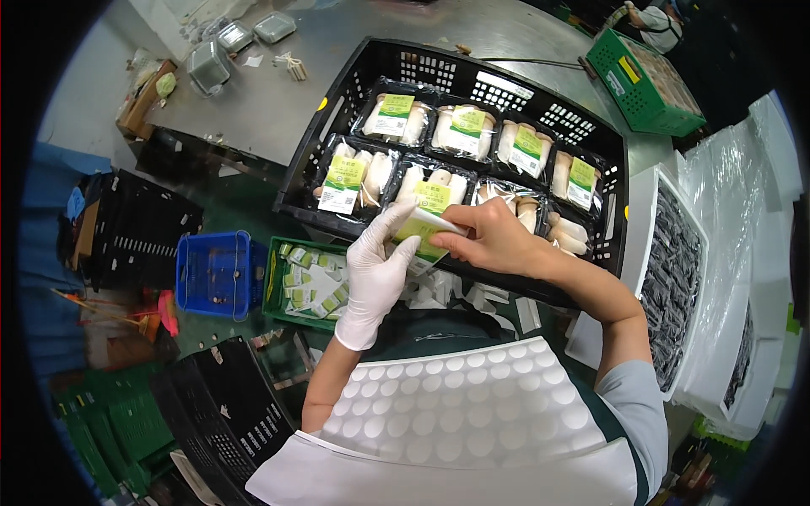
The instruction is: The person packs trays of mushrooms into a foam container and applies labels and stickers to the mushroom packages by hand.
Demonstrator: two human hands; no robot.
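Note:
My left hand (375,274), in a white glove, is closed on a small stack of green and white labels (415,228). The bare fingers of my right hand (498,239) pinch the stack's right edge. Both hands are over the near side of a black crate (302,173). Inside it, wrapped trays of thick white-stemmed mushrooms (464,132) lie in two rows. Most of the trays bear a green and white label (342,184). On the tray at the near right (567,234) I see no label. My hands partly cover the near middle trays.
Left of my hands, a green bin (314,282) holds loose labels, beside a blue basket (215,274). White foam boxes (683,278) with dark contents stand at right. A white sheet of round stickers (460,396) lies across my front. Beyond the metal table (321,42), a person (658,25) stands by a green crate (645,80).

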